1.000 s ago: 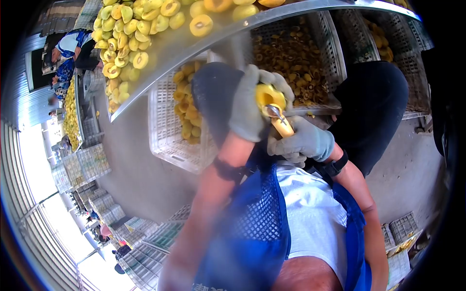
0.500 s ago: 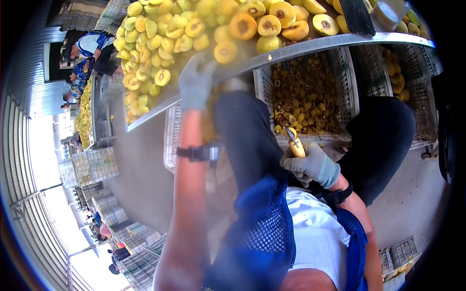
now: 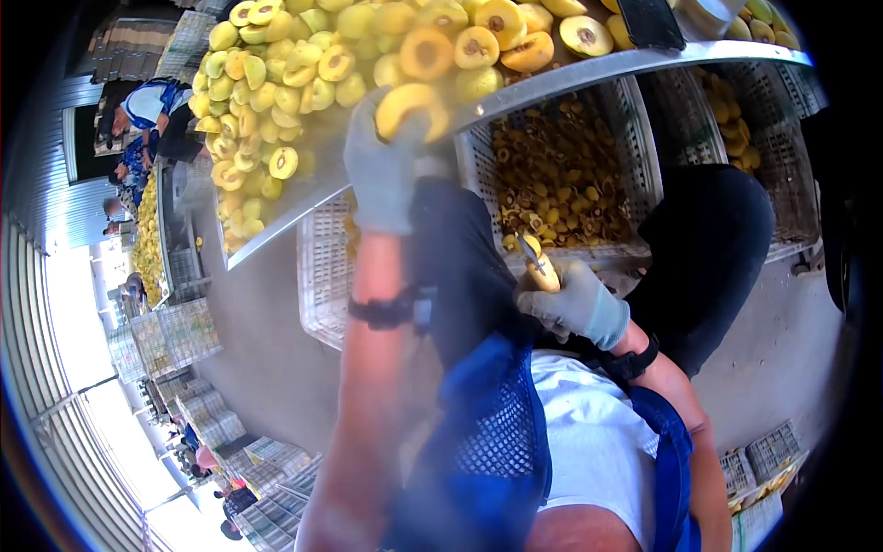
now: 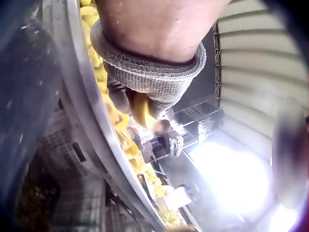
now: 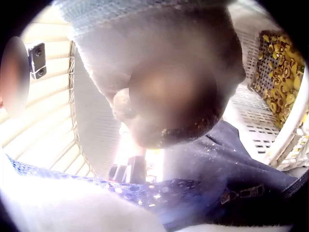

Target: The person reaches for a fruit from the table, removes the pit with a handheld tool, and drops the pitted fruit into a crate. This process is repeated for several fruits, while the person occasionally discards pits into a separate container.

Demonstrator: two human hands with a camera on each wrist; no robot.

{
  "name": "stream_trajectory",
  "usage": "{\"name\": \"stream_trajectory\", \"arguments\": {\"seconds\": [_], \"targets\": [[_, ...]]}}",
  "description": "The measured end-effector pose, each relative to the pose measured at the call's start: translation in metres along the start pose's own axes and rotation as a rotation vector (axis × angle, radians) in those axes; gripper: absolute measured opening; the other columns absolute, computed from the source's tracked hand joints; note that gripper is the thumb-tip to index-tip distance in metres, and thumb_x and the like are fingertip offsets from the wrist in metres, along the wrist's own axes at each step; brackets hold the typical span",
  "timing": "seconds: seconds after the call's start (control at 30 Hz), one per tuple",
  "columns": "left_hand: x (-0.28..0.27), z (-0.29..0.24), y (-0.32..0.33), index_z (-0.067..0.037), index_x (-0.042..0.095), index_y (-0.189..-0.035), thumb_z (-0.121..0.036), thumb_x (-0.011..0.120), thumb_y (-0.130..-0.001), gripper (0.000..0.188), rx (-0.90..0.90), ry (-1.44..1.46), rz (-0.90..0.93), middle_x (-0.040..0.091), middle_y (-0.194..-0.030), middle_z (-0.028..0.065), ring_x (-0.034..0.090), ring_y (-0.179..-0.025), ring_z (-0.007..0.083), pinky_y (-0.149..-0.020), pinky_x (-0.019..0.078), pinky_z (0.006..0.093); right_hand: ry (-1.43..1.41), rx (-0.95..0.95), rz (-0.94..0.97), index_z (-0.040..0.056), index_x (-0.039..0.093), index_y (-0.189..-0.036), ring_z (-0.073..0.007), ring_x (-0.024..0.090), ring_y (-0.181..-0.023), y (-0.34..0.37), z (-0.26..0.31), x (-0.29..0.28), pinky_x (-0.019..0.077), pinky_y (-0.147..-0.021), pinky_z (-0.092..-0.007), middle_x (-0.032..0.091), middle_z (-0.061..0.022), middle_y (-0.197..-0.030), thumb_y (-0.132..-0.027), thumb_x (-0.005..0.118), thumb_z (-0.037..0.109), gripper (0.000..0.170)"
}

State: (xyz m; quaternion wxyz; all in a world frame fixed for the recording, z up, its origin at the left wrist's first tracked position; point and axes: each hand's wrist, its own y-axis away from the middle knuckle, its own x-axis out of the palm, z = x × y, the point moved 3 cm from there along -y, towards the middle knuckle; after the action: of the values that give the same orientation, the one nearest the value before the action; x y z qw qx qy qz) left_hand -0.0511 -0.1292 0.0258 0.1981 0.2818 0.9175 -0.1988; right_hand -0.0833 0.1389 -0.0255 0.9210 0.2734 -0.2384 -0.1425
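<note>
In the head view, my gloved left hand (image 3: pixel 382 179) grips a yellow peach half (image 3: pixel 409 103) at the metal table's edge. The left wrist view shows the peach half (image 4: pixel 142 110) between the gloved fingers. My gloved right hand (image 3: pixel 578 302) holds a pitting spoon (image 3: pixel 543 270) with a wooden handle over the lap, its small metal head pointing up and away. In the right wrist view, the right hand (image 5: pixel 159 63) is blurred and the spoon is hidden. Many halved peaches (image 3: pixel 303 64) lie piled on the table.
Below the table edge (image 3: pixel 589 75) stands a crate (image 3: pixel 644 152) of pits and scraps. Another white crate (image 3: pixel 317 276) is beside the left knee, and one with peach halves (image 3: pixel 731 120) at the right. A dark phone (image 3: pixel 651 23) lies on the table.
Both hands were together over the lap, the spoon at a peach. The left hand then reached the table and now holds a peach half there. The right hand keeps the spoon near the lap.
</note>
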Motion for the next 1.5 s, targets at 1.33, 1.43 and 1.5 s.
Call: {"name": "stream_trajectory", "arguments": {"seconds": [1.33,1.43,1.5], "targets": [[0.044,-0.042,0.155,0.002,0.06,-0.126,-0.008,0.08,-0.077,0.054,-0.168,0.28,0.315,0.065,-0.117,0.0097,0.064,-0.105,0.0186,-0.094,0.0518,0.0305,0.07,-0.11,-0.191,-0.0002,0.065,-0.101,-0.0123,0.055,-0.045,0.001,-0.027,0.002,0.0417,-0.039,-0.0282,0.06,-0.0043,-0.062,-0.089,0.063,0.014,0.018],[0.047,-0.045,0.151,0.001,0.059,-0.128,-0.008,0.082,-0.075,0.058,-0.229,0.226,0.332,0.064,-0.115,0.0079,0.063,-0.103,0.0169,-0.093,0.0521,0.0291,0.093,-0.033,-0.163,-0.0003,0.065,-0.101,-0.0126,0.055,-0.043,0.007,-0.014,0.004,0.0417,-0.037,-0.0283,0.06,-0.0045,-0.062,-0.089,0.062,0.013,0.018],[0.052,-0.042,0.152,0.0,0.055,-0.132,-0.009,0.083,-0.075,0.064,-0.268,0.186,0.323,0.061,-0.12,0.0079,0.062,-0.106,0.0163,-0.093,0.0516,0.0282,0.114,0.004,-0.126,0.0003,0.065,-0.101,-0.0129,0.055,-0.042,0.006,-0.019,0.001,0.042,-0.036,-0.0285,0.06,-0.0044,-0.061,-0.09,0.063,0.014,0.018]]}}
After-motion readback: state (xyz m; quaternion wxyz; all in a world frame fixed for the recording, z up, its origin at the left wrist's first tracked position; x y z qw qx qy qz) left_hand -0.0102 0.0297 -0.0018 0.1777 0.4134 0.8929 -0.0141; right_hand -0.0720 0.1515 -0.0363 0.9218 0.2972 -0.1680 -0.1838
